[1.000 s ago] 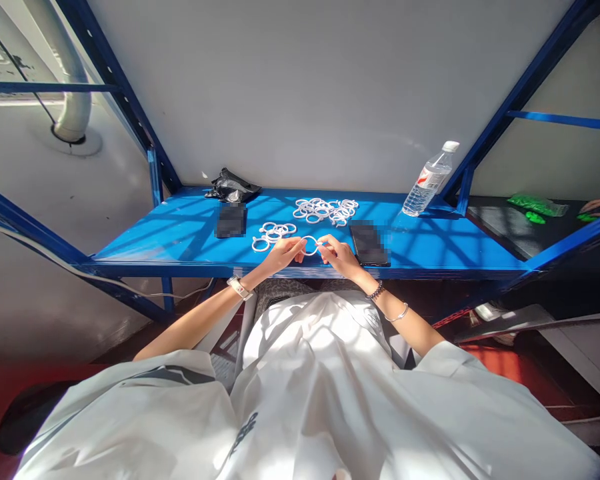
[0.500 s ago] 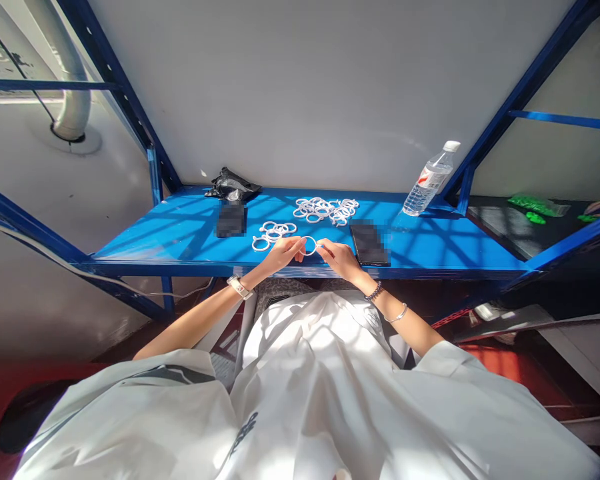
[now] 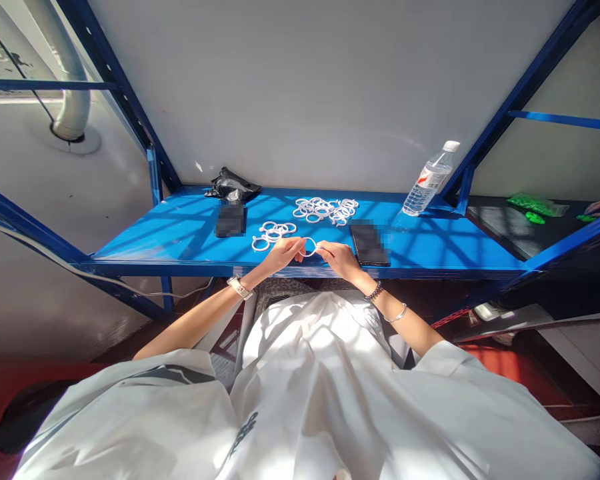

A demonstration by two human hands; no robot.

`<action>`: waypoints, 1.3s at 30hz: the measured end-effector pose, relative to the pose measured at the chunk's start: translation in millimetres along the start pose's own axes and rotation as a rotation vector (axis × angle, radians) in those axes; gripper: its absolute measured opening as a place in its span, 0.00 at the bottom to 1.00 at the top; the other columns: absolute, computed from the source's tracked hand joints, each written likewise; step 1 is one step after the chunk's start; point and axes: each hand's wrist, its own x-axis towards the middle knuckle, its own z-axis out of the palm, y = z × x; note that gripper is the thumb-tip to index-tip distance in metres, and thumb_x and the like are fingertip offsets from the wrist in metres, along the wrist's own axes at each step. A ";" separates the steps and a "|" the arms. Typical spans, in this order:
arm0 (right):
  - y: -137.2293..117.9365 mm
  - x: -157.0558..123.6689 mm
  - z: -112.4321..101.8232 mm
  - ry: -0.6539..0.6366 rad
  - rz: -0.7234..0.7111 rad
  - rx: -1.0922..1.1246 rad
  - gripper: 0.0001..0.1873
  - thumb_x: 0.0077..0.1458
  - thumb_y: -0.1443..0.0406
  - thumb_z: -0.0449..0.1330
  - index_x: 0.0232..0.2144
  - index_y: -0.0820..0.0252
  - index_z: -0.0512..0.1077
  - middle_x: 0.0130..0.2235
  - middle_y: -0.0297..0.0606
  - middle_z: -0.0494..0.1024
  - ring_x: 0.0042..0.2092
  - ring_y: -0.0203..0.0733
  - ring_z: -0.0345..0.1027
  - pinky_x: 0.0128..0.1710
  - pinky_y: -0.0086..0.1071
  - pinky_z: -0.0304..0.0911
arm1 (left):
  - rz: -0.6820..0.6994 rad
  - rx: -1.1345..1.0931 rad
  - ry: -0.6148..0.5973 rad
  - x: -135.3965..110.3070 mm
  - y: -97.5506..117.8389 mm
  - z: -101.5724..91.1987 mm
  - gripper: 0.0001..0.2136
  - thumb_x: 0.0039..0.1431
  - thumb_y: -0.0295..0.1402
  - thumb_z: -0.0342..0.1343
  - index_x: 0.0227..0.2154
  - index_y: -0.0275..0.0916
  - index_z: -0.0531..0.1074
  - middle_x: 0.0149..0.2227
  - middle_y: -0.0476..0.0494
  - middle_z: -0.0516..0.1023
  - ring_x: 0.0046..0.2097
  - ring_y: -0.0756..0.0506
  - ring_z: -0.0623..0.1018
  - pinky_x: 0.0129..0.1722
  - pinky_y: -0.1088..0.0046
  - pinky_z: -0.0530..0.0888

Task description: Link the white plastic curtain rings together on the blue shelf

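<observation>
My left hand (image 3: 283,253) and my right hand (image 3: 339,257) hold one white ring (image 3: 309,246) between them above the front edge of the blue shelf (image 3: 180,230). Each hand pinches one side of the ring with its fingertips. Just behind my left hand lies a small group of white rings (image 3: 273,233). A bigger heap of white rings (image 3: 326,210) lies farther back in the middle.
A dark phone (image 3: 368,243) lies right of my right hand and another dark flat object (image 3: 231,219) to the left. A crumpled black bag (image 3: 231,186) sits at the back, a water bottle (image 3: 429,180) at the back right. Green parts (image 3: 537,205) lie on the neighbouring black surface.
Almost nothing has moved; both hands stay pinched on the same ring, with only slight finger shifts.
</observation>
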 end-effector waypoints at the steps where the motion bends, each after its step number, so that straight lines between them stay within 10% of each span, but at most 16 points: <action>1: 0.5 0.2 0.4 0.003 -0.003 -0.002 0.21 0.69 0.53 0.46 0.36 0.55 0.74 0.29 0.34 0.77 0.32 0.39 0.69 0.32 0.28 0.51 | 0.001 0.001 0.001 0.1 -0.5 0.0 0.28 0.62 0.59 0.46 0.24 0.37 0.70 0.21 0.49 0.73 0.25 0.50 0.73 0.29 0.75 0.71; 18: 3.3 0.3 3.5 0.036 -0.051 -0.036 0.28 0.70 0.51 0.40 0.28 0.57 0.70 0.27 0.35 0.75 0.31 0.39 0.67 0.31 0.29 0.50 | -0.007 0.036 -0.016 -1.2 0.4 -0.8 0.28 0.63 0.58 0.44 0.25 0.38 0.71 0.21 0.48 0.74 0.26 0.50 0.74 0.30 0.75 0.71; 39: -2.4 0.3 1.1 0.002 0.108 -0.040 0.16 0.69 0.56 0.47 0.48 0.54 0.70 0.28 0.33 0.78 0.32 0.41 0.72 0.31 0.28 0.55 | 0.022 0.008 -0.012 -1.7 2.6 0.3 0.26 0.63 0.57 0.46 0.29 0.37 0.72 0.22 0.48 0.72 0.26 0.50 0.73 0.29 0.75 0.71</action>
